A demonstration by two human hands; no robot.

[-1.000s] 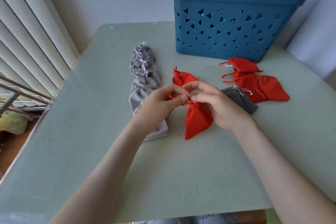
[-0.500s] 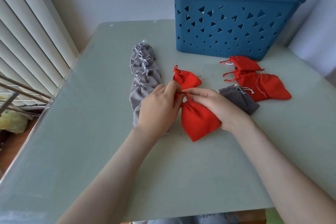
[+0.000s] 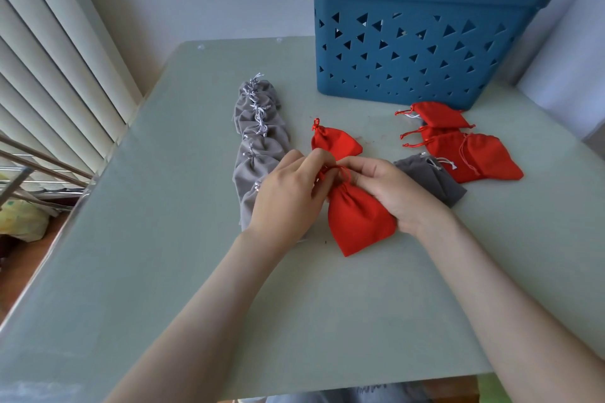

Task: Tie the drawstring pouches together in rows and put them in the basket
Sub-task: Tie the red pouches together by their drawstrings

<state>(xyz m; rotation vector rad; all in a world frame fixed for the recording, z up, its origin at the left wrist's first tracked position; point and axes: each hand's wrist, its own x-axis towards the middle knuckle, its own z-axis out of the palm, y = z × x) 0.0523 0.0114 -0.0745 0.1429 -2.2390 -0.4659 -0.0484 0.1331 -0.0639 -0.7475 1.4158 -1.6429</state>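
Note:
Two red pouches lie neck to neck at the table's middle: a near red pouch (image 3: pixel 358 222) and a far red pouch (image 3: pixel 337 142). My left hand (image 3: pixel 284 196) and my right hand (image 3: pixel 393 190) both pinch the red drawstring (image 3: pixel 340 170) at their joint. A row of tied grey pouches (image 3: pixel 258 134) lies to the left, partly under my left hand. A loose grey pouch (image 3: pixel 429 180) and a pile of loose red pouches (image 3: pixel 465 147) sit to the right. The blue basket (image 3: pixel 422 29) stands behind.
The pale green table (image 3: pixel 229 304) has its left edge beside window blinds (image 3: pixel 49 75). The basket stands at the back right against a white wall. A yellowish bag (image 3: pixel 19 222) lies on the floor at the left.
Both hands have shifted their hold on the red drawstring at the joint, and a loop of it now shows between them. The near red pouch has shifted and turned slightly on the table.

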